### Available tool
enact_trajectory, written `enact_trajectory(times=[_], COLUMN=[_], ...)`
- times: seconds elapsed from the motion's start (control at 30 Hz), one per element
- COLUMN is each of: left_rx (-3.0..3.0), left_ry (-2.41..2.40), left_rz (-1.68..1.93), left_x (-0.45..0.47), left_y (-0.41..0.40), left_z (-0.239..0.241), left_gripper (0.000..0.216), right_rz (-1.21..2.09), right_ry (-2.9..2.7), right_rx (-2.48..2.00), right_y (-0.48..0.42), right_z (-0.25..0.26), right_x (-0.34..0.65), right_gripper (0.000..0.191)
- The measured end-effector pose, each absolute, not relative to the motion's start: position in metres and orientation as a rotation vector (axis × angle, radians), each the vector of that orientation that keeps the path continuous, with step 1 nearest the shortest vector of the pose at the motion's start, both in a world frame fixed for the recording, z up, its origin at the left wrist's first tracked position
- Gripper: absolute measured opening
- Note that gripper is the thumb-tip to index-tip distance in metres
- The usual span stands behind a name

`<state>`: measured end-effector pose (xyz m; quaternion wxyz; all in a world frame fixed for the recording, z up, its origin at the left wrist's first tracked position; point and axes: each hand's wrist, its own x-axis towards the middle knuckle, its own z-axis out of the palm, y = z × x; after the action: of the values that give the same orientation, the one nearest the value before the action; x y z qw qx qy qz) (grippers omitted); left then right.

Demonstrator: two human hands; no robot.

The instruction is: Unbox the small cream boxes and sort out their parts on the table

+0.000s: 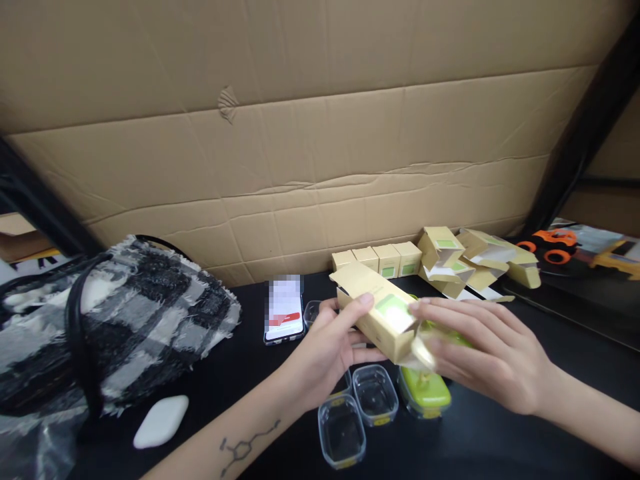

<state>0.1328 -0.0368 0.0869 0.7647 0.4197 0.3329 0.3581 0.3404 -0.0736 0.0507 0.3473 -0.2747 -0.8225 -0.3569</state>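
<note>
My left hand (325, 350) grips a tan cardboard box with a green label (380, 313), thumb on its top face, holding it tilted above the black table. My right hand (480, 350) is at the box's open lower end, fingers curled on a blurred flap or a green item there. Just below the hands lie a green-lidded clear case (425, 393) and two clear plastic cases (357, 413).
A row of small tan boxes (380, 259) and a heap of opened ones (475, 263) stand by the cardboard wall. A phone (284, 310), a black-and-white woven bag (110, 327) and a white case (161, 421) lie left. An orange toy vehicle (550, 243) is at the right.
</note>
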Motion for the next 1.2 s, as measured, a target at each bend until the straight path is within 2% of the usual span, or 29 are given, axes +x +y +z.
enact_trajectory(times=[0.1,0.2,0.33,0.43,0.57,0.77,0.9,1.0,1.2], left_rx=[0.886,0.964,1.119,1.220,1.232,1.196,1.254,1.218,1.275], left_ry=[0.726,0.807,0.927,0.952,0.948,0.886,0.848,0.853,0.846], left_rz=[0.755,0.839,1.057,1.117,1.093,0.968,1.030,1.050,1.067], left_x=[0.133,0.133,0.133,0.135,0.138,0.134,0.135,0.139,0.137], left_y=[-0.039,-0.038,-0.035,-0.036,-0.042,-0.048,-0.049,-0.051,-0.052], left_z=[0.090,0.087,0.080,0.076,0.078,0.088,0.087,0.089,0.100], left_gripper=[0.031,0.034,0.049,0.054,0.052,0.054,0.059,0.052,0.040], right_rz=[-0.831,-0.861,-0.979,-0.978,-0.918,-0.949,-0.967,-1.053,-1.215], right_ry=[-2.129,-2.127,-2.149,-2.191,-2.208,-2.163,-2.281,-2.222,-1.691], right_rx=[-0.680,-0.662,-0.613,-0.576,-0.542,-0.612,-0.648,-0.725,-1.171], right_y=[-0.074,-0.076,-0.078,-0.081,-0.083,-0.084,-0.084,-0.080,-0.040], right_z=[0.049,0.051,0.052,0.052,0.053,0.058,0.063,0.073,0.107], right_x=[0.343,0.342,0.336,0.330,0.330,0.325,0.321,0.342,0.438], right_gripper=[0.020,0.014,0.024,0.023,0.030,0.022,0.031,0.033,0.036])
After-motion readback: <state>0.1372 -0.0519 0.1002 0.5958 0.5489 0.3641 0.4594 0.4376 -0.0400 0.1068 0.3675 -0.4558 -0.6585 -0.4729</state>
